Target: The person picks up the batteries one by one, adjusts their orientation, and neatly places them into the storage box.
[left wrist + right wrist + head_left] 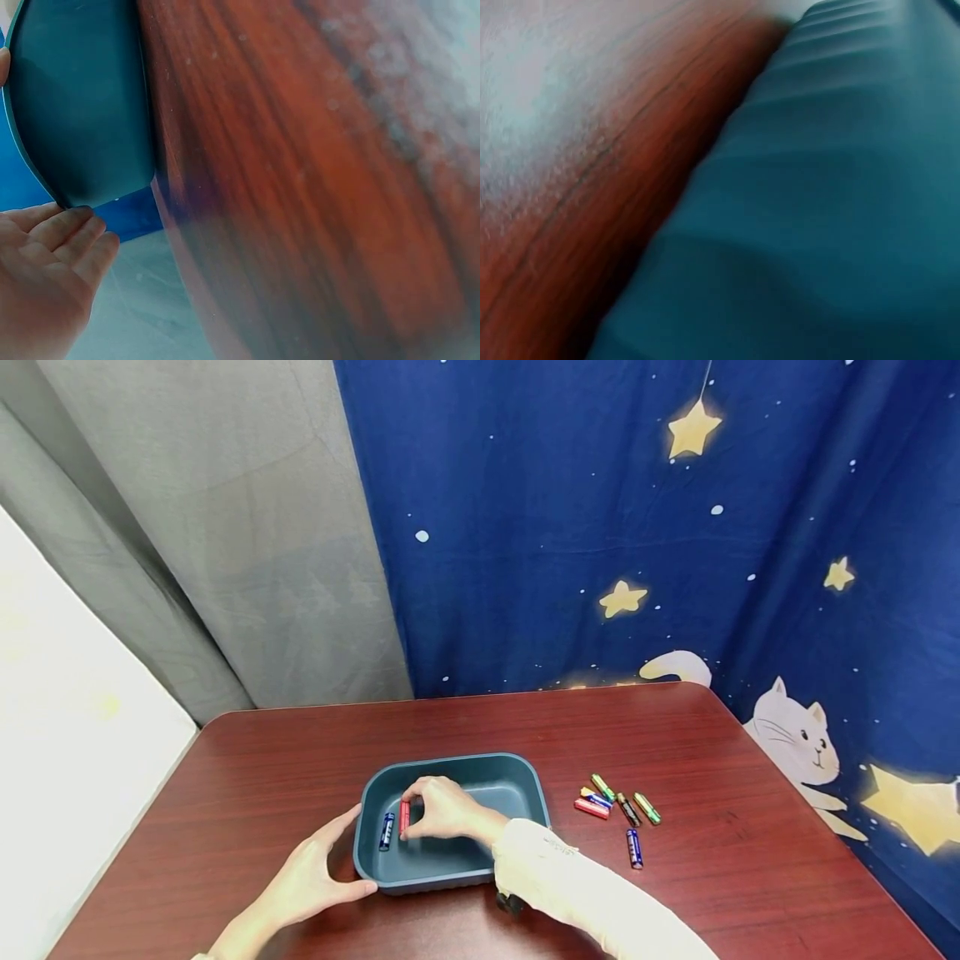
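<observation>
We see a reddish-brown wooden table [315, 752] whose far edge runs well beyond a rectangular dark teal tray [438, 882]. The tray's long axis runs left to right, and its raised rim bounds the room for the fingers; most of its floor spreads right of the red battery, partly hidden under the right hand and forearm.

We find the left hand [311, 877] spread wide, fingers against the tray's left end and thumb at the near-left corner, with no battery in it. The right hand [444, 810] reaches in over the near-right rim, thumb and fingers pinching the red battery [404, 817] end to end. That battery points near to far, across the tray's length; we judge this alignment matters most.

Just left of it, roughly parallel, a dark blue battery [386, 832] lies between it and the left wall. Right of the tray, nearer the right hand, we count six loose batteries [628, 810], variously angled.
</observation>
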Demonstrator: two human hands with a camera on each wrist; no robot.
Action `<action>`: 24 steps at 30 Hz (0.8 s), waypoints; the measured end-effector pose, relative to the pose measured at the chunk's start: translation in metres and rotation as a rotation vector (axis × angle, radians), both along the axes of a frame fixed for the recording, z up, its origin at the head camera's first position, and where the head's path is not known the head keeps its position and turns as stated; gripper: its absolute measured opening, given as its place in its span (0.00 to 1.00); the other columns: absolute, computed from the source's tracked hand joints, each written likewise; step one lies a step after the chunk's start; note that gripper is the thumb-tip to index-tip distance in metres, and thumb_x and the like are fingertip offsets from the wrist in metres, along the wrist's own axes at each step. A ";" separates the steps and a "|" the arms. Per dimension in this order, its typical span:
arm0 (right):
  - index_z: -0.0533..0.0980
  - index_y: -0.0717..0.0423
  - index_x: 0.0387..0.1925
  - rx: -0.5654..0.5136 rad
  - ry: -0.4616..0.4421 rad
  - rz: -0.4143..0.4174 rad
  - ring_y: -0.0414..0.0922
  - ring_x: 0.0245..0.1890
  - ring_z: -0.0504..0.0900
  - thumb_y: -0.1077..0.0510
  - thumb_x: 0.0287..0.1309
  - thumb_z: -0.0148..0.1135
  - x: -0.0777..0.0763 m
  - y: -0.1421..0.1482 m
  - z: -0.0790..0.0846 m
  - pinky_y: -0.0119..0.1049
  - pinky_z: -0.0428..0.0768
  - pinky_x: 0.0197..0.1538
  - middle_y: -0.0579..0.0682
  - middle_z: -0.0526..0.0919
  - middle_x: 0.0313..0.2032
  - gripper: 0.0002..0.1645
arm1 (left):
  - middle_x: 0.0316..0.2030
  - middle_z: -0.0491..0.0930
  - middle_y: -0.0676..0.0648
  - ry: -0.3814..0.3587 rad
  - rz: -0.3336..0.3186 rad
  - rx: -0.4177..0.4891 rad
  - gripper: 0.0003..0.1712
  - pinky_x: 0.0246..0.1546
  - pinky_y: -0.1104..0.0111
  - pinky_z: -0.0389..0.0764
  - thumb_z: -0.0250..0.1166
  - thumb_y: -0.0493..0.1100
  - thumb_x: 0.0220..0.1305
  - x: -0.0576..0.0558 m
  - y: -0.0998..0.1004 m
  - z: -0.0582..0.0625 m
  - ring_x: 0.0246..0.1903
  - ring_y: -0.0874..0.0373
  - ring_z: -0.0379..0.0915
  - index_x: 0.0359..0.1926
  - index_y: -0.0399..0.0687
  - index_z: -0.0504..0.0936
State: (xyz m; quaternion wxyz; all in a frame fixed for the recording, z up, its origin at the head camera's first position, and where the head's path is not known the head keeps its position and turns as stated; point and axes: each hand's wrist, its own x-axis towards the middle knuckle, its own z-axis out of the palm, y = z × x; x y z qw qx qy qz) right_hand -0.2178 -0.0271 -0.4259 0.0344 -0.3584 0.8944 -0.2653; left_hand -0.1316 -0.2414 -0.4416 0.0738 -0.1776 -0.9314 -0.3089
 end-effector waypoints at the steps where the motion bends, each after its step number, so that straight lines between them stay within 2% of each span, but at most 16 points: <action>1: 0.80 0.54 0.40 0.016 0.002 -0.002 0.34 0.32 0.75 0.47 0.35 0.74 0.000 -0.002 -0.001 0.20 0.71 0.35 0.43 0.81 0.34 0.26 | 0.58 0.70 0.51 0.002 -0.002 -0.002 0.54 0.50 0.52 0.72 0.72 0.64 0.36 0.000 0.000 0.000 0.54 0.56 0.67 0.65 0.49 0.63; 8: 0.81 0.50 0.35 0.117 0.062 0.008 0.31 0.24 0.70 0.46 0.32 0.74 0.000 -0.017 -0.008 0.20 0.69 0.28 0.39 0.78 0.26 0.23 | 0.58 0.69 0.52 0.011 -0.004 -0.005 0.54 0.51 0.54 0.71 0.72 0.64 0.36 0.001 0.001 0.001 0.55 0.56 0.67 0.65 0.49 0.63; 16: 0.80 0.47 0.26 0.177 0.093 -0.057 0.33 0.22 0.70 0.46 0.30 0.74 0.001 -0.025 -0.010 0.23 0.69 0.25 0.38 0.74 0.21 0.18 | 0.58 0.69 0.52 0.009 -0.008 -0.006 0.54 0.51 0.54 0.71 0.72 0.64 0.37 0.000 0.001 0.001 0.55 0.56 0.66 0.65 0.50 0.62; 24: 0.81 0.48 0.33 0.227 0.127 -0.044 0.34 0.27 0.71 0.44 0.31 0.74 0.004 -0.031 -0.010 0.25 0.71 0.27 0.39 0.75 0.25 0.22 | 0.58 0.70 0.51 0.020 -0.007 -0.013 0.54 0.51 0.55 0.72 0.72 0.64 0.36 0.000 0.000 0.000 0.55 0.55 0.67 0.64 0.48 0.63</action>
